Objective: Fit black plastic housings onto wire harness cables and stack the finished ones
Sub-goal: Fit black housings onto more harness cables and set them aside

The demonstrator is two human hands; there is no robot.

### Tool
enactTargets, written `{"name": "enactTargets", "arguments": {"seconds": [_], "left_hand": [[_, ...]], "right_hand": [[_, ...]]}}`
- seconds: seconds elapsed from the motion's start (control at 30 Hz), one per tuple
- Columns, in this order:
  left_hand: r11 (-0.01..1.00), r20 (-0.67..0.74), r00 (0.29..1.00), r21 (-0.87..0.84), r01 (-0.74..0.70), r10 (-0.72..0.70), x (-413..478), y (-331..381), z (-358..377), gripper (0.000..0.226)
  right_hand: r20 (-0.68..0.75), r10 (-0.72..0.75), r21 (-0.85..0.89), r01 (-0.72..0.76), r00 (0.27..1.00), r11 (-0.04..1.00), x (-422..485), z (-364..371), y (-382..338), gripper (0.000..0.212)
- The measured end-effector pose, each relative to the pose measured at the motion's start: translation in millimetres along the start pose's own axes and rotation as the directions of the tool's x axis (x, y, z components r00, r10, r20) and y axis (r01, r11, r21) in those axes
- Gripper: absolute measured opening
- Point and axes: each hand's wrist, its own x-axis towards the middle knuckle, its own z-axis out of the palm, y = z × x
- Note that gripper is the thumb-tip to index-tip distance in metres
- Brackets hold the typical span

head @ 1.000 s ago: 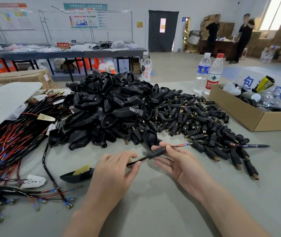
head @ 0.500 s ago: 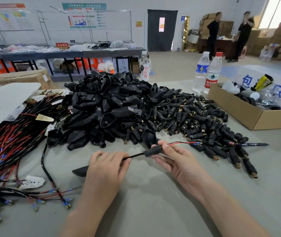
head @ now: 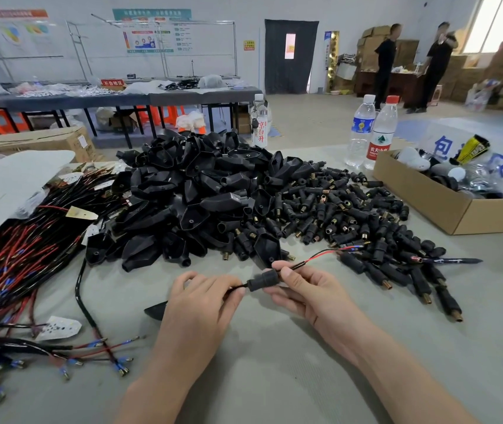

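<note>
Matt black plastic housings (head: 201, 191) — brass-tipped connectors (head: 366, 221)

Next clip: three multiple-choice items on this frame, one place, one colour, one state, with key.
1. Cardboard box sits: A. right of the housing pile B. left of it C. on the floor
2. Wires leaving the held housing: A. green, yellow B. red, black C. white
3. The held housing is: A. loose in pile B. cracked apart C. threaded on a cable
1 A, it lies right of the pile; 2 B, both colours show past the right hand; 3 C, left hand pinches the cable entering it.
</note>
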Motion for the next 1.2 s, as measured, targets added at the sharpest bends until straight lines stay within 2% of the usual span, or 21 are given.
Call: {"name": "enactTargets", "arguments": {"seconds": [0.13, 0.23, 0.33, 0.57, 0.8, 0.9, 1.03, 1.13, 1.2], "left_hand": [[1.000, -0.004, 1.000, 0.009, 0.010, -0.010, 0, -6, -3, 0.017], [1.000, -0.026, 1.000, -0.011, -0.001, 0.001, 1, -4, -4, 0.021], [0.999, -0.034, 0.999, -0.020, -0.032, 0.031, 0, 0, -2, 0.024], [0.997, -0.018, 1.000, -0.072, 0.002, -0.004, 1, 2, -1, 0.026], [0.993, -0.079, 0.997, -0.122, -0.005, -0.005, 2, 1, -2, 0.025], [0.991, -0.047, 0.999, -0.133, -0.008, 0.002, 1, 4, -3, 0.025], [0.994, 0.043, 0.997, -0.096, -0.056, 0.060, -3, 9, -3, 0.038], [0.994, 0.048, 0.993, -0.043, -0.104, 0.106, -2, 8, -2, 0.027], [0.995, 0.033, 0.995, -0.024, -0.093, 0.094, -1, 6, -3, 0.028]], "right_hand": [[-0.032, -0.004, 0.021, 0.005, 0.999, 1.000, 2, -6, -2, 0.026], [-0.014, 0.004, 0.068, -0.003, 1.000, 0.998, 2, -4, 0, 0.033], [0.014, 0.022, 0.041, -0.022, 1.000, 0.999, 2, -1, 4, 0.038], [0.015, 0.021, 0.020, -0.021, 1.000, 1.000, 2, -1, 5, 0.037], [0.032, 0.010, 0.010, -0.010, 0.999, 1.000, -3, 0, 0, 0.035], [0.010, -0.031, -0.020, 0.031, 0.999, 0.999, -3, 1, -1, 0.032], [0.022, -0.023, -0.058, 0.024, 1.000, 0.998, -4, 3, 1, 0.033], [0.035, -0.016, -0.087, 0.019, 0.999, 0.996, -5, 6, 3, 0.031], [0.037, -0.036, -0.135, 0.040, 0.999, 0.990, -6, 6, 2, 0.031]]}}
